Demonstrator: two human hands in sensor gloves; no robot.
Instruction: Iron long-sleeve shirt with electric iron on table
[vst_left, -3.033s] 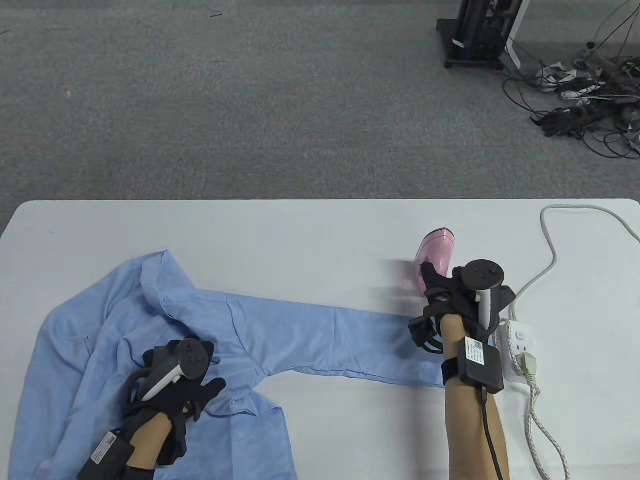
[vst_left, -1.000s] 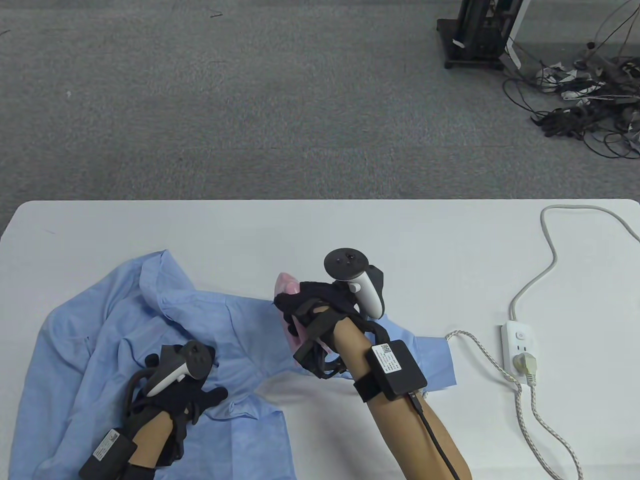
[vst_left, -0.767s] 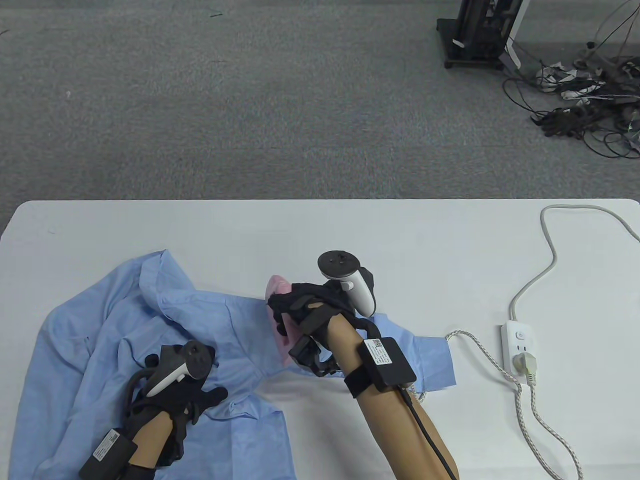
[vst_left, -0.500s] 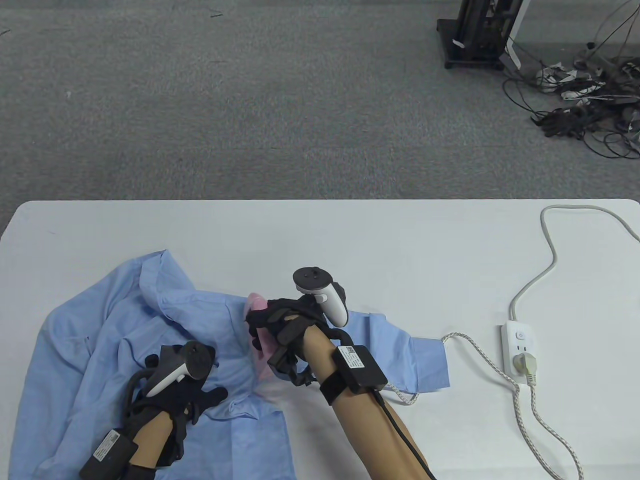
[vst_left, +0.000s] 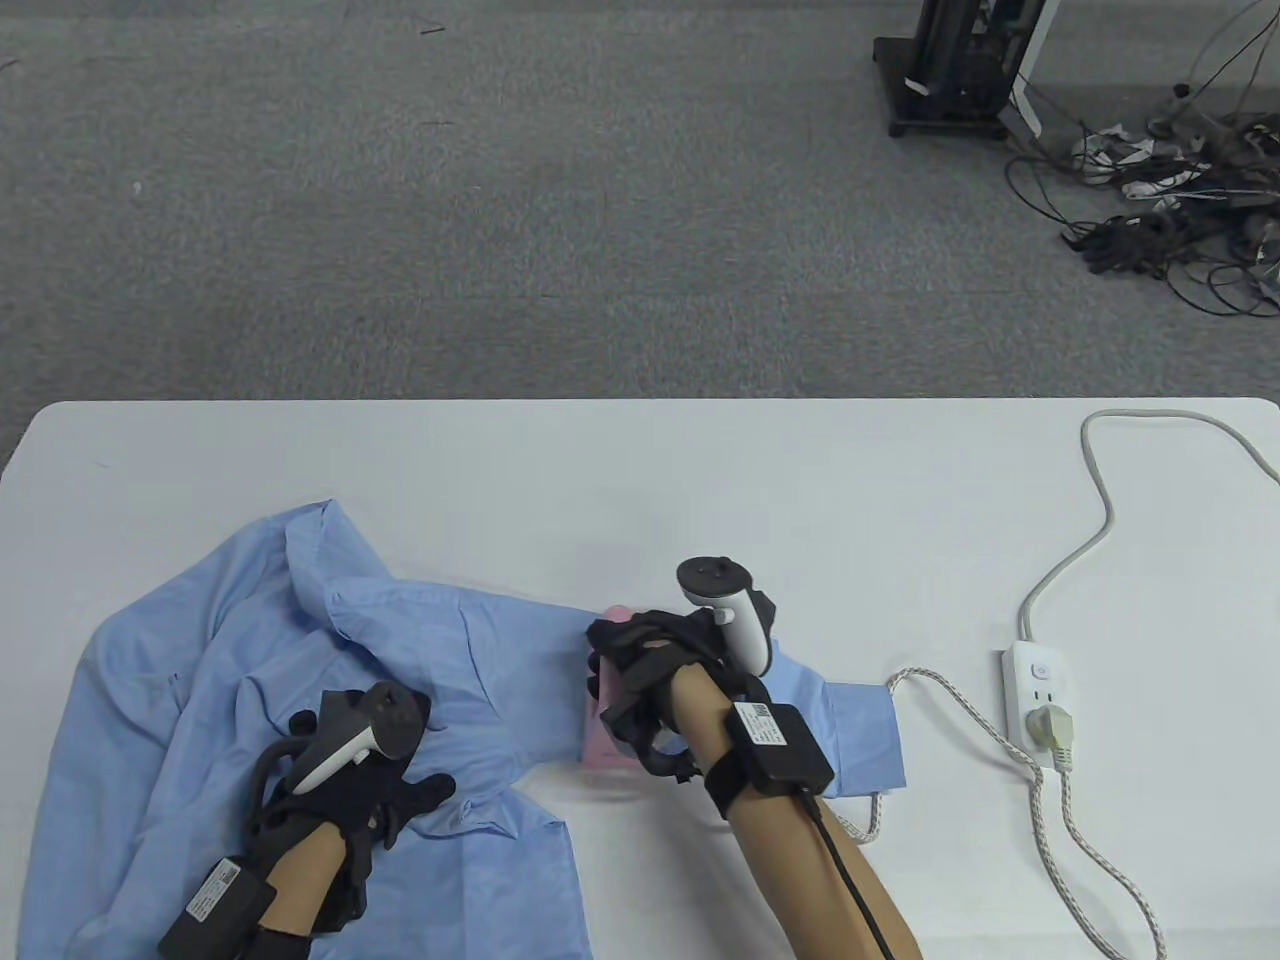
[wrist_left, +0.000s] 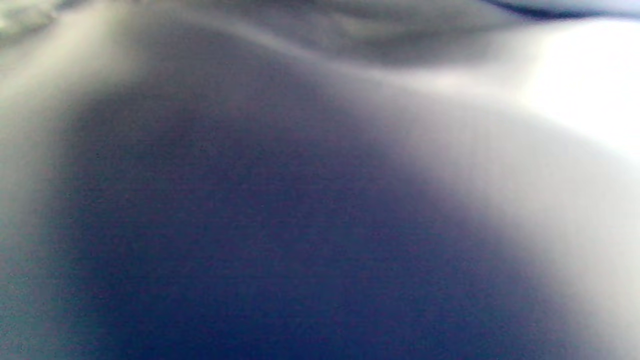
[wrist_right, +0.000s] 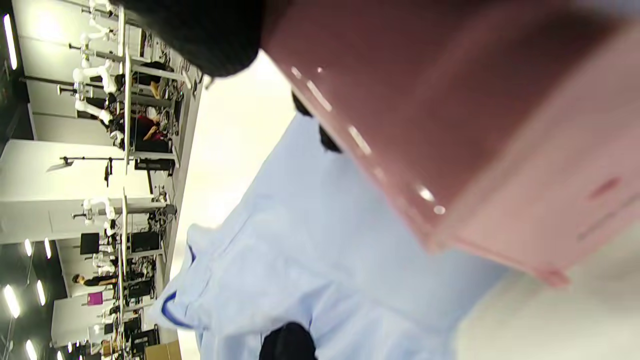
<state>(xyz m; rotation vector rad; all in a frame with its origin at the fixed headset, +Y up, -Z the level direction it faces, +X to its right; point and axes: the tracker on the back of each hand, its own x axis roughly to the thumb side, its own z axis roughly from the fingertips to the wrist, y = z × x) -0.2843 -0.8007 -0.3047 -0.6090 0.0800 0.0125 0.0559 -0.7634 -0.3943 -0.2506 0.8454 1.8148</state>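
A light blue long-sleeve shirt (vst_left: 210, 680) lies crumpled at the table's left, one sleeve (vst_left: 520, 655) stretched right to its cuff (vst_left: 865, 735). My right hand (vst_left: 645, 690) grips the pink electric iron (vst_left: 603, 735) and holds it on the sleeve near the middle. The iron fills the right wrist view (wrist_right: 475, 130), with the shirt (wrist_right: 310, 260) beneath it. My left hand (vst_left: 375, 790) rests flat on the shirt body near the armpit. The left wrist view shows only blurred cloth (wrist_left: 300, 200).
A white power strip (vst_left: 1038, 705) lies at the right with the iron's braided cord (vst_left: 960, 700) plugged in and a grey cable (vst_left: 1100, 500) running to the back edge. The white table (vst_left: 700, 470) ends at the grey carpet.
My right hand carried the iron from the table's right onto the sleeve, slid it left toward the shoulder, then back right toward the cuff. The left hand stayed put.
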